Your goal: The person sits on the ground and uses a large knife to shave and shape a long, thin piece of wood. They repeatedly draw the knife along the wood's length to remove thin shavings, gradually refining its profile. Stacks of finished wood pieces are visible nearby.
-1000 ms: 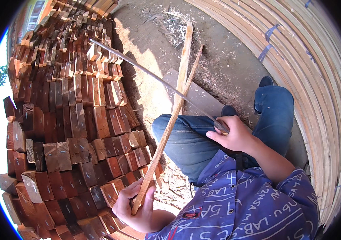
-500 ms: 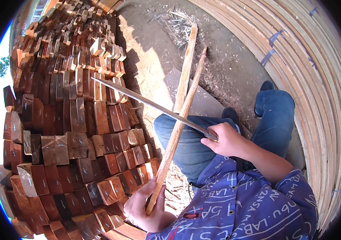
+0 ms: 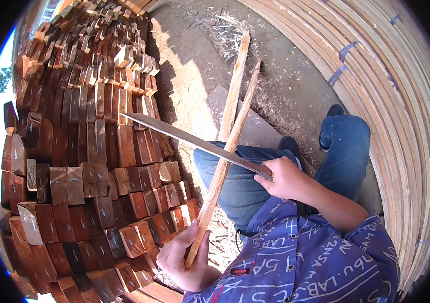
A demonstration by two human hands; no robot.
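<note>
My left hand (image 3: 183, 251), at the lower middle, is closed around the near end of a long wooden stick (image 3: 220, 174). The stick slants up and away across my thigh, its far end narrow and darker. My right hand (image 3: 284, 178) grips the short handle of a machete (image 3: 184, 138). Its long grey blade points to the far left and crosses over the stick near the middle; they look in contact there. The handle is mostly hidden in my fingers. Behind the stick, a second pale, flat-sided wooden piece (image 3: 235, 83) stretches away.
Stacked reddish-brown timber blocks (image 3: 93, 182) fill the left side. On the right, long pale boards (image 3: 401, 131) with blue straps curve along the rim. Wood shavings (image 3: 225, 30) are strewn on the ground ahead. A grey flat board (image 3: 255, 129) lies beyond my knee.
The machete has rolled slightly, showing more of its blade's flat. Its tip has shifted a little right and nearer. My left hand and the stick have barely moved.
</note>
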